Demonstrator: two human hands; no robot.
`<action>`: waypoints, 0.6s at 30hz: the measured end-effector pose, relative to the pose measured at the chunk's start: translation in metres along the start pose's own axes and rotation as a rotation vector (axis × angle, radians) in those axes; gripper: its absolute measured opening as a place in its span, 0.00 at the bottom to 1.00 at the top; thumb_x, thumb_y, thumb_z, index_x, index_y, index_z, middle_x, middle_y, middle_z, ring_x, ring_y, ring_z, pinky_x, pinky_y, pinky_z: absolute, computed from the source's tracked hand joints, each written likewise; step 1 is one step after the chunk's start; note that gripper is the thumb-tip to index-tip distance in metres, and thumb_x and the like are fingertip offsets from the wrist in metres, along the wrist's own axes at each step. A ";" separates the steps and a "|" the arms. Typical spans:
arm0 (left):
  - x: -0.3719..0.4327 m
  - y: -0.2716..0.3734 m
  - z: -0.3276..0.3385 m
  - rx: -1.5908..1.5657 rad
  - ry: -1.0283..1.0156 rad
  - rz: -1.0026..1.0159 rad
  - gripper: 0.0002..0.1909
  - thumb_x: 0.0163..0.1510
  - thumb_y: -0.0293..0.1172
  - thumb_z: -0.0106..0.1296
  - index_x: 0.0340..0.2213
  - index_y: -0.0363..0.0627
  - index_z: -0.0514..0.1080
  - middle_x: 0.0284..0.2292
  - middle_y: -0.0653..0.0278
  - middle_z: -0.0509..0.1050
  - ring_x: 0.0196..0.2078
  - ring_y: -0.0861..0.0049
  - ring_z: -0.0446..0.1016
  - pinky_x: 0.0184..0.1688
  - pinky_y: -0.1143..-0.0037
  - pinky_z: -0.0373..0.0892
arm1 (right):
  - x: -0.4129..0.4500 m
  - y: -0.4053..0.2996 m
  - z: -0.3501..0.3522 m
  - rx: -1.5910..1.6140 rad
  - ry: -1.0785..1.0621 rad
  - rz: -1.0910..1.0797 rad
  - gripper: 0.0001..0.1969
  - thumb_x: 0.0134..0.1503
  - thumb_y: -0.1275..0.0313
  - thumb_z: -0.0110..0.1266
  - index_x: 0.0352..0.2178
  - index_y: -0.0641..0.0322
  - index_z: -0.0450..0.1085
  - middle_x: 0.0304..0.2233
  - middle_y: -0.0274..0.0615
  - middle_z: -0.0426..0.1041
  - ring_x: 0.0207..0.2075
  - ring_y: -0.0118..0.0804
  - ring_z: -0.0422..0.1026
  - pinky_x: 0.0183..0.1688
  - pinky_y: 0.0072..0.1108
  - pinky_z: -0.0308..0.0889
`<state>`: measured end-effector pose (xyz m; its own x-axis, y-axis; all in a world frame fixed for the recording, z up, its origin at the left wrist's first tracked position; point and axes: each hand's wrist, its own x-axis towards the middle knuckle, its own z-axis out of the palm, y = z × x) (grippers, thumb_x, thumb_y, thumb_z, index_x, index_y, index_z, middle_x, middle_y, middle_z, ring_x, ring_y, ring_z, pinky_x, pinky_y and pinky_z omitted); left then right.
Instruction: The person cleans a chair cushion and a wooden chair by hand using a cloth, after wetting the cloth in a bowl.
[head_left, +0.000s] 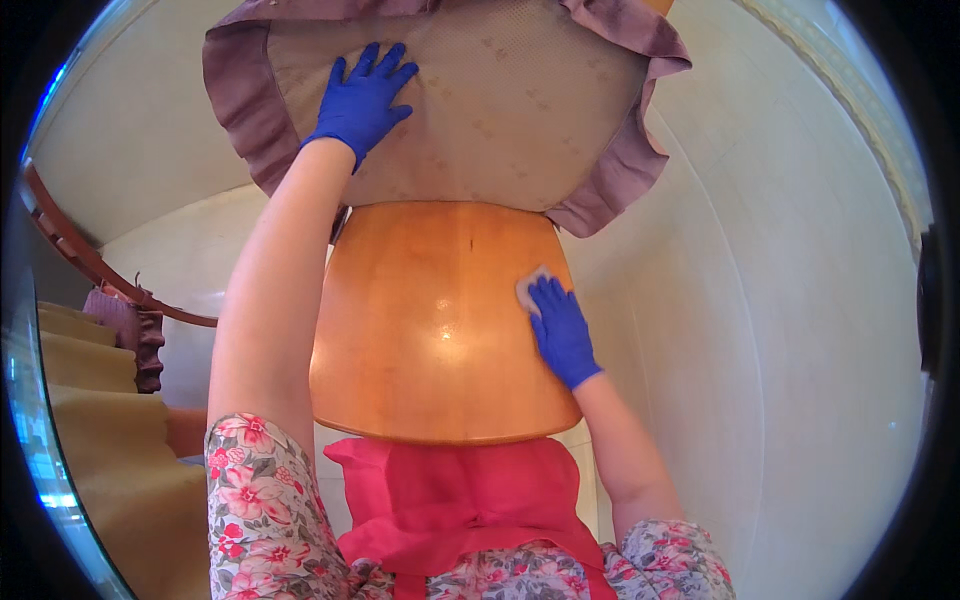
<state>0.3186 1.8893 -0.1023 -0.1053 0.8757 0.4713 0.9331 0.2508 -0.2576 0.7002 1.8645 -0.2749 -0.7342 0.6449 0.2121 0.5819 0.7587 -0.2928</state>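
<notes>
A glossy wooden chair seat lies straight before me. At its far edge rises a seat cushion with a purple ruffled border, its beige dotted underside towards me. My left hand, in a blue glove, rests flat on that underside with fingers spread. On the right part of the seat is my right hand, gloved in the same blue. Its fingers press a small pale cloth or pad against the wood near the right edge. Part of the pad is hidden under the fingers.
A pale wall or floor surface runs along the right. To the left are a curved wooden rail, another purple ruffled cushion and a draped yellow-brown cloth. My red apron hangs by the seat's near edge.
</notes>
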 end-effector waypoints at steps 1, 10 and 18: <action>0.002 0.002 0.001 -0.009 0.009 0.003 0.31 0.52 0.45 0.49 0.57 0.63 0.56 0.61 0.70 0.49 0.64 0.66 0.47 0.60 0.53 0.47 | -0.019 -0.007 -0.009 0.010 -0.034 0.002 0.23 0.56 0.70 0.43 0.54 0.62 0.58 0.57 0.51 0.57 0.60 0.51 0.52 0.59 0.42 0.47; -0.001 0.000 0.001 0.001 0.004 0.010 0.31 0.52 0.45 0.49 0.57 0.64 0.55 0.61 0.70 0.48 0.64 0.65 0.46 0.61 0.53 0.46 | -0.106 -0.038 -0.040 0.080 -0.256 0.018 0.24 0.55 0.71 0.44 0.55 0.61 0.58 0.58 0.49 0.56 0.61 0.52 0.51 0.60 0.43 0.45; 0.003 0.001 -0.003 0.013 -0.016 0.009 0.31 0.52 0.45 0.49 0.57 0.63 0.55 0.62 0.69 0.48 0.64 0.65 0.45 0.61 0.53 0.46 | 0.009 0.043 0.004 0.211 0.122 0.069 0.21 0.58 0.70 0.41 0.52 0.66 0.60 0.57 0.54 0.57 0.58 0.55 0.54 0.59 0.37 0.50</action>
<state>0.3203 1.8910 -0.0987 -0.1021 0.8844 0.4555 0.9296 0.2478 -0.2729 0.7171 1.9026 -0.2893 -0.6402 0.7102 0.2927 0.5337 0.6853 -0.4955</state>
